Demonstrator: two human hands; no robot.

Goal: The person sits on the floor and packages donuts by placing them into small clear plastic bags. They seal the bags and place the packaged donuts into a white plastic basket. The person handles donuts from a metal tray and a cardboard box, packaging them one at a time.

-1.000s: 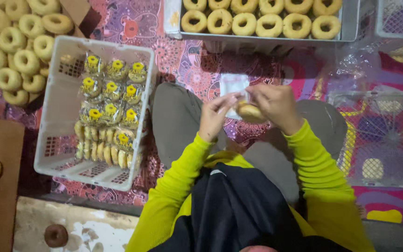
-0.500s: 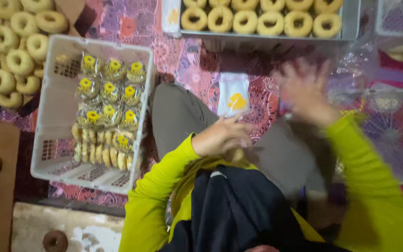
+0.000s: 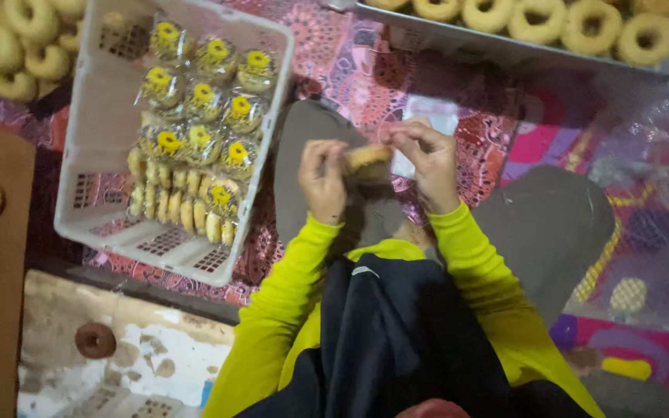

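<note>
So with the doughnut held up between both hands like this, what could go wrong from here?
1. The doughnut is pinched only by the fingertips of the left hand and right hand, in the air above the lap; a slip could drop it onto the patterned mat.
2. The white crate is already well filled with wrapped doughnuts; more could crush or spill them.
3. The picture is blurred, so the grip may be misjudged.

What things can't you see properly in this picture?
Head view only:
- Doughnut: mostly covered by the fingers of the left hand and right hand, and blurred.
- Small white bag: hidden behind the right hand.
- Metal tray: cut off by the top edge.
- White basket: its top is cut off too.
</note>
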